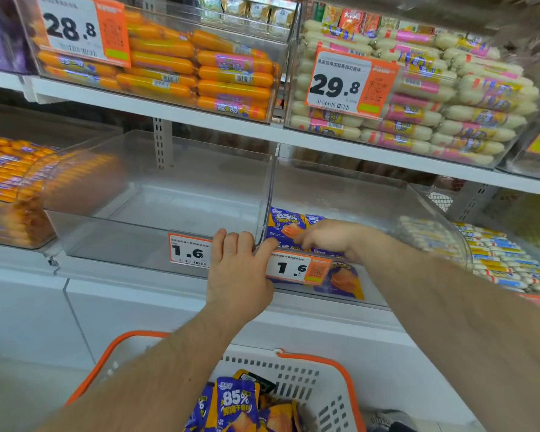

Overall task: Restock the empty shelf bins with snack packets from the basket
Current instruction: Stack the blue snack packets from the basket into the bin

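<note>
Since these snack packets (289, 227) are light, floppy foil pouches, they look slippery and easy to crumple, so I'd pinch them flat near a sealed edge. Right now my right hand (328, 236) rests on a few in the right bin (418, 198), fingers curled down over them, though I can't tell if it's actually gripping. My left hand (239, 269) hooks the front edge where both bins meet. The left bin (131, 198) is bare, and more packets wait in the basket (318, 388) below.
</note>
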The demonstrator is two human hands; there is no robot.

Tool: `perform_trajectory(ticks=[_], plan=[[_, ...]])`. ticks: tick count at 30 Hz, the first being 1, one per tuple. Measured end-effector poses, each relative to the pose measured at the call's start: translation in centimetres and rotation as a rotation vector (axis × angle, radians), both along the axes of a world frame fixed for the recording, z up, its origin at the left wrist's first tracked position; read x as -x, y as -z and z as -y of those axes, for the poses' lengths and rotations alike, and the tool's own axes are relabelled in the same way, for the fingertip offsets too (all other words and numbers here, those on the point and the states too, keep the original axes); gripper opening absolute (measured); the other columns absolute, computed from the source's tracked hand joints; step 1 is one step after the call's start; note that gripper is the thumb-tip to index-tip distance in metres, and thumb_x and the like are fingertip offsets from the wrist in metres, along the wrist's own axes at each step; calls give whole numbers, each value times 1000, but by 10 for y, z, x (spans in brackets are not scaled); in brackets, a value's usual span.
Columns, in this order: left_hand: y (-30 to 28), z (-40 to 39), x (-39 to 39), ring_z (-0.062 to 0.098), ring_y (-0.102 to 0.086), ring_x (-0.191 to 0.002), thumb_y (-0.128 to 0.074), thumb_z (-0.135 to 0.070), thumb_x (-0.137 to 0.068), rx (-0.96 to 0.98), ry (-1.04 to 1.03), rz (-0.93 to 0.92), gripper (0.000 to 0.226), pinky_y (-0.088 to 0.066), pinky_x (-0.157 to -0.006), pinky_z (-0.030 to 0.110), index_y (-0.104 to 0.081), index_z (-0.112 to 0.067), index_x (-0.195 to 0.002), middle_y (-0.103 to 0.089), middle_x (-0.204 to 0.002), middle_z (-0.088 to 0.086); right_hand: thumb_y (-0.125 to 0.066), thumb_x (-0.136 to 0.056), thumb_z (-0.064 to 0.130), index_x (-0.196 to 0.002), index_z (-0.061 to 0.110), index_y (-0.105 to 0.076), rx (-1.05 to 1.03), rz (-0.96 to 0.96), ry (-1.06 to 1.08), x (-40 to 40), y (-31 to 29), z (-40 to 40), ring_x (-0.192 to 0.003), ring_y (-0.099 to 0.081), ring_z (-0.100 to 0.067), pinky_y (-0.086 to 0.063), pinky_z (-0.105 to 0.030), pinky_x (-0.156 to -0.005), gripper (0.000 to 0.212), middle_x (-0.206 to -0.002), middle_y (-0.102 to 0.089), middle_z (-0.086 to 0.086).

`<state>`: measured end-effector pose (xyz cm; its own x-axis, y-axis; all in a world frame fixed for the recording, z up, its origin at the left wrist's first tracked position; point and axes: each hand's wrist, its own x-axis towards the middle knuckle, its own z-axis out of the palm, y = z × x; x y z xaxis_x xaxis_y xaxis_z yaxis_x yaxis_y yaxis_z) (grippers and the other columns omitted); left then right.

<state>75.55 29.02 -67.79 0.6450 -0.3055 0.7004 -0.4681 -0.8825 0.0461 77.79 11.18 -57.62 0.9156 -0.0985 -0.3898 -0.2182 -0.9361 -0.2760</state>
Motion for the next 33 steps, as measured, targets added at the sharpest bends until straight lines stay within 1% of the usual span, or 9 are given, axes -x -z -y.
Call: perform_trajectory(ticks=[5, 11, 14, 16, 20, 22, 25, 29, 33], plan=[[1, -2, -1, 34, -51, -88, -74, -26, -55, 1, 22, -4, 62, -27, -106, 52, -59, -23, -115, -53, -88, 8, -53, -96, 30, -88, 16, -63, -114, -84, -29, -5, 6, -20, -69, -63, -18, -48, -25, -64, 19, -83, -67, -3], [3, 0, -2, 33, -49, -88, -74, -24, -51, 5, 16, 11, 65, -26, -107, 53, -55, -24, -113, -52, -88, 8, -55, -90, 23, -78, 18, -58, -182, -130, 76, -5, 10, -14, -59, -55, -16, -45, -30, -63, 14, -70, -60, -3], [3, -1, -3, 34, -50, -90, -75, -24, -51, -6, 25, 13, 68, -24, -108, 53, -58, -23, -117, -53, -89, 9, -56, -90, 26, -84, 14, -65, -80, -31, 28, -5, 10, -16, -73, -58, -18, -45, -31, -69, 17, -81, -64, -6], [1, -2, -2, 35, -50, -94, -76, -23, -50, 2, 52, 14, 74, -22, -109, 54, -58, -23, -122, -54, -94, 11, -53, -92, 22, -87, 10, -70, 47, 257, -42, -4, 12, -17, -80, -58, -20, -42, -28, -64, 22, -83, -64, -5], [2, -11, 10, 41, -34, -126, -76, -15, -58, 173, 209, -37, 89, -19, -115, 60, -40, -22, -139, -43, -130, 21, -52, -78, 11, -75, 8, -64, 100, 1251, -172, 41, 25, -31, -73, -55, -27, -43, -32, -64, 12, -78, -60, -8], [16, -22, 29, 43, -32, -130, -72, -9, -62, 350, 275, -89, 83, -31, -109, 59, -38, -18, -137, -35, -137, 20, -49, -71, 9, -67, 4, -57, -9, 1397, -366, 72, 46, -49, -66, -48, -28, -38, -33, -60, 10, -70, -52, -11], [61, -38, 68, 33, -40, -124, -63, -14, -67, 502, 293, -306, 68, -38, -102, 40, -41, -15, -131, -36, -135, 14, -45, -68, 16, -67, 8, -55, -165, 1122, -350, 105, 102, -69, -64, -50, -28, -40, -32, -57, 13, -68, -50, -6], [117, -62, 115, 18, -51, -114, -60, -11, -84, 532, 163, -858, 45, -42, -85, 28, -50, -18, -127, -47, -126, -2, -54, -80, 12, -87, 11, -66, -148, 281, -123, 125, 194, -83, -86, -61, -27, -50, -34, -72, 13, -88, -63, -4], [144, -84, 143, 7, -51, -105, -59, -15, -90, 566, 25, -1080, 30, -41, -83, 22, -51, -28, -116, -49, -113, -12, -59, -82, 23, -80, 19, -54, -95, -67, -34, 146, 272, -103, -72, -56, -22, -52, -39, -65, 7, -78, -58, -1]])
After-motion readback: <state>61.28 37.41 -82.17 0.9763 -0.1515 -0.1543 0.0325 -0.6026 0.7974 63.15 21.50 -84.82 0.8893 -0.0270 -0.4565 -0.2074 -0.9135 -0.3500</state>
